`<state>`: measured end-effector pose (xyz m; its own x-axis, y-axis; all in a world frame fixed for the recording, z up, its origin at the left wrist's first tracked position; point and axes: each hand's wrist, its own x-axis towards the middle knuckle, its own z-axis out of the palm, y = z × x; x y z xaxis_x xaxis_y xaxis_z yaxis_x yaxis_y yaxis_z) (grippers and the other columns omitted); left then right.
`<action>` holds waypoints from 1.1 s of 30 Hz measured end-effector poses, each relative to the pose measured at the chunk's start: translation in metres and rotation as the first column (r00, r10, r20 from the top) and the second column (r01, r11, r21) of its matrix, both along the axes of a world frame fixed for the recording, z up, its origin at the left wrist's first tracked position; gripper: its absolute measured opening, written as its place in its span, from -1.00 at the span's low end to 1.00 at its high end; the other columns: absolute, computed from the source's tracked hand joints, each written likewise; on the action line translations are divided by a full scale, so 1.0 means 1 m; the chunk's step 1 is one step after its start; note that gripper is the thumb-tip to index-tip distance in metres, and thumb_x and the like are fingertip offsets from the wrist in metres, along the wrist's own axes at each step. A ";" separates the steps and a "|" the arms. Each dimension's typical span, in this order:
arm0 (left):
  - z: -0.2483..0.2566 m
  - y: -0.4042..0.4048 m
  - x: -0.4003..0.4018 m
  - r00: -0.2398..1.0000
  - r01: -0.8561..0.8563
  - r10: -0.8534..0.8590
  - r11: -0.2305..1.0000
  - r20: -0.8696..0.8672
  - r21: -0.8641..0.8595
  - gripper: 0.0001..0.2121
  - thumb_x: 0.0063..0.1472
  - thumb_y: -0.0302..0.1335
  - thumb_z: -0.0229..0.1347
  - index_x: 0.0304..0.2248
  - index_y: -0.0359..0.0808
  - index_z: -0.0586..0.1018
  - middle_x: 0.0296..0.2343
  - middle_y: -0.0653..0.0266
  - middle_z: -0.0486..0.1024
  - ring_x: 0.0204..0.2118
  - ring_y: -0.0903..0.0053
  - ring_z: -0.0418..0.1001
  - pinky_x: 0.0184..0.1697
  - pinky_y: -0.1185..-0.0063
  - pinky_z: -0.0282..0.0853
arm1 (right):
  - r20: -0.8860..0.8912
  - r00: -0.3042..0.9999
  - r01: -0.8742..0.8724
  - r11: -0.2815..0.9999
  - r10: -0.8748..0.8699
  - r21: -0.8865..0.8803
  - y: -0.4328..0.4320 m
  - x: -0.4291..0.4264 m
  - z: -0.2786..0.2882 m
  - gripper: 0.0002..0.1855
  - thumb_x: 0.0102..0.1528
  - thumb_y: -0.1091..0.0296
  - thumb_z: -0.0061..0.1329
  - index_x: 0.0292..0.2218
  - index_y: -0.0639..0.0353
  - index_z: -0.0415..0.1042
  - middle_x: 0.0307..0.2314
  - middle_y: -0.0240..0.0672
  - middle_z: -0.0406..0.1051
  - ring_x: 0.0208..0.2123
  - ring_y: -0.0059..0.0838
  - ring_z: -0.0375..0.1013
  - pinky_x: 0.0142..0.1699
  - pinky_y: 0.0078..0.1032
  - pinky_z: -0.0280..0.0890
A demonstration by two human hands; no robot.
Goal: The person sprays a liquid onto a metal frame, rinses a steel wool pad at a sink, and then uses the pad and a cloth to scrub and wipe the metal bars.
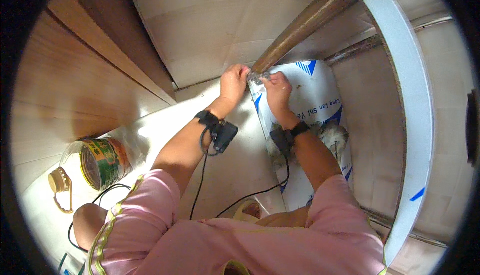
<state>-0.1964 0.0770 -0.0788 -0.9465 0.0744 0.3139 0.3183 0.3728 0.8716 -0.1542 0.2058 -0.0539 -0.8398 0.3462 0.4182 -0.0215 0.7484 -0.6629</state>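
At the foot of a brown pipe (279, 50), a small crumpled piece of greyish, shiny material (256, 76) lies against the pipe's lower end. My left hand (233, 82) pinches its left edge with thumb and forefinger. From the other side, my right hand (278, 92) has its fingertips closed on the right edge of the same piece. Beneath my right hand and forearm lies a panel (318, 83) in white protective film with blue marks and printed writing. What the crumpled material is made of cannot be told. Both wrists carry black strapped devices with cables.
A large clear plastic bottle (107, 160) with a label and yellow cap lies on the pale floor (213, 185) at left. Wooden cabinet panels (86, 76) rise beside it. A greyish rag (333, 136) rests on the panel. A long white strip (410, 98) stands along the right.
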 end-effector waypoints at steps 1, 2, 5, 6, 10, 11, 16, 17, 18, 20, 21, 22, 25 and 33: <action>0.021 0.005 -0.005 0.998 -0.009 0.014 0.997 -0.062 0.075 -0.86 0.01 -0.42 0.03 -0.49 -0.34 0.47 -0.57 0.08 0.41 -0.52 0.29 0.40 -0.47 0.50 0.29 | -0.003 1.000 0.001 1.000 -0.001 0.002 0.000 -0.005 0.015 -0.74 -0.28 0.47 0.12 -0.63 0.27 0.23 -0.72 -0.29 0.26 -0.67 -0.49 0.23 -0.52 -0.56 0.17; 0.040 0.004 -0.003 0.988 -0.041 0.063 0.986 -0.138 0.159 -0.87 0.01 -0.43 0.03 -0.48 -0.34 0.47 -0.57 0.10 0.41 -0.53 0.31 0.40 -0.48 0.52 0.29 | -0.037 0.999 0.033 0.998 -0.035 -0.060 -0.009 -0.006 0.033 -0.74 -0.27 0.46 0.13 -0.62 0.26 0.24 -0.72 -0.30 0.26 -0.67 -0.50 0.22 -0.53 -0.57 0.16; 0.052 -0.006 -0.017 0.981 -0.062 0.092 0.983 -0.172 0.174 -0.88 0.01 -0.46 0.02 -0.48 -0.35 0.47 -0.57 0.10 0.42 -0.54 0.32 0.40 -0.49 0.53 0.29 | -0.118 0.993 -0.031 0.947 -0.008 -0.319 -0.028 -0.004 0.045 -0.72 -0.28 0.43 0.15 -0.63 0.23 0.25 -0.73 -0.32 0.26 -0.69 -0.54 0.19 -0.55 -0.61 0.14; 0.044 -0.006 -0.018 0.985 -0.075 0.086 0.994 -0.152 0.075 -0.90 0.01 -0.48 0.01 -0.48 -0.35 0.47 -0.56 0.09 0.41 -0.52 0.30 0.40 -0.47 0.52 0.29 | -0.064 0.998 -0.011 0.989 0.002 -0.150 -0.028 -0.002 0.036 -0.72 -0.29 0.43 0.16 -0.63 0.23 0.24 -0.73 -0.31 0.26 -0.69 -0.56 0.19 -0.55 -0.61 0.14; -0.001 0.003 -0.013 0.998 -0.059 0.059 0.998 0.008 -0.010 -0.93 -0.02 -0.50 0.00 -0.53 -0.33 0.44 -0.55 0.10 0.40 -0.45 0.20 0.35 -0.39 0.42 0.27 | 0.058 0.996 -0.070 0.996 0.073 -0.051 -0.007 -0.004 -0.017 -0.67 -0.31 0.34 0.17 -0.64 0.21 0.22 -0.72 -0.24 0.26 -0.66 -0.29 0.23 -0.52 -0.42 0.15; -0.008 0.003 -0.013 0.998 -0.060 0.060 0.998 0.005 -0.009 -0.93 -0.02 -0.50 0.00 -0.53 -0.33 0.44 -0.55 0.10 0.40 -0.45 0.20 0.35 -0.39 0.42 0.27 | 0.087 0.994 -0.059 0.994 0.068 -0.096 -0.005 -0.004 -0.023 -0.68 -0.30 0.34 0.16 -0.64 0.21 0.22 -0.71 -0.24 0.26 -0.65 -0.28 0.24 -0.51 -0.42 0.15; 0.024 -0.002 -0.016 0.999 -0.027 0.029 0.998 -0.025 0.047 -0.87 0.02 -0.44 0.02 -0.46 -0.33 0.46 -0.57 0.11 0.41 -0.52 0.32 0.40 -0.46 0.52 0.29 | 0.072 0.996 0.052 0.999 -0.052 0.001 -0.020 -0.004 0.034 -0.70 -0.28 0.32 0.14 -0.62 0.23 0.25 -0.70 -0.23 0.28 -0.63 -0.27 0.27 -0.50 -0.41 0.17; 0.038 -0.001 -0.011 0.996 -0.039 0.052 0.985 -0.073 0.170 -0.87 0.02 -0.43 0.03 -0.46 -0.33 0.47 -0.57 0.12 0.41 -0.53 0.34 0.41 -0.47 0.54 0.29 | 0.073 0.987 0.141 0.990 -0.142 0.024 -0.022 0.000 0.043 -0.70 -0.28 0.32 0.14 -0.61 0.24 0.26 -0.69 -0.23 0.29 -0.63 -0.26 0.28 -0.50 -0.41 0.17; 0.047 0.002 -0.015 0.988 -0.047 0.077 0.976 -0.136 0.211 -0.85 0.02 -0.42 0.04 -0.46 -0.33 0.47 -0.57 0.13 0.42 -0.55 0.39 0.41 -0.49 0.57 0.29 | 0.078 0.987 0.137 0.990 -0.138 0.026 -0.022 -0.001 0.048 -0.70 -0.28 0.32 0.14 -0.61 0.24 0.26 -0.69 -0.23 0.29 -0.63 -0.26 0.28 -0.50 -0.41 0.17; 0.030 -0.004 -0.008 0.991 -0.084 0.099 0.983 -0.085 0.166 -0.86 0.02 -0.42 0.03 -0.46 -0.33 0.47 -0.57 0.12 0.41 -0.54 0.38 0.41 -0.48 0.55 0.29 | -0.041 0.998 0.051 0.992 -0.056 -0.115 -0.025 -0.003 0.051 -0.70 -0.28 0.32 0.14 -0.62 0.24 0.26 -0.68 -0.23 0.29 -0.62 -0.26 0.28 -0.50 -0.41 0.17; 0.022 -0.004 -0.010 0.992 -0.107 0.115 0.986 -0.058 0.130 -0.86 0.02 -0.43 0.02 -0.46 -0.34 0.47 -0.57 0.11 0.41 -0.53 0.37 0.41 -0.47 0.54 0.29 | -0.053 0.997 0.048 0.993 -0.054 -0.108 -0.026 -0.004 0.046 -0.70 -0.28 0.32 0.14 -0.62 0.24 0.26 -0.68 -0.23 0.29 -0.62 -0.26 0.28 -0.50 -0.41 0.17; 0.012 0.002 -0.009 0.994 -0.091 0.096 0.990 -0.045 0.107 -0.88 0.02 -0.45 0.01 -0.47 -0.34 0.47 -0.57 0.09 0.41 -0.52 0.30 0.40 -0.46 0.50 0.29 | 0.023 0.998 0.064 0.996 -0.063 -0.058 -0.023 -0.002 0.030 -0.70 -0.28 0.32 0.14 -0.62 0.24 0.25 -0.68 -0.22 0.29 -0.62 -0.26 0.28 -0.50 -0.42 0.17; -0.020 -0.003 -0.014 0.997 -0.072 0.072 0.997 0.037 0.018 -0.89 0.02 -0.45 0.00 -0.49 -0.33 0.46 -0.56 0.06 0.41 -0.51 0.23 0.38 -0.45 0.46 0.28 | 0.114 0.993 0.037 0.998 -0.042 0.048 -0.024 -0.007 -0.011 -0.69 -0.30 0.33 0.15 -0.64 0.25 0.24 -0.68 -0.21 0.29 -0.61 -0.27 0.28 -0.50 -0.42 0.16; 0.061 0.006 -0.007 0.988 -0.065 0.026 0.964 0.151 0.257 -0.87 0.01 -0.46 0.01 -0.44 -0.35 0.49 -0.57 0.15 0.45 -0.50 0.41 0.44 -0.43 0.51 0.31 | -0.107 0.988 0.096 0.984 -0.113 -0.150 -0.021 -0.003 0.073 -0.68 -0.25 0.44 0.15 -0.65 0.16 0.17 -0.77 -0.46 0.23 -0.70 -0.70 0.23 -0.63 -0.66 0.12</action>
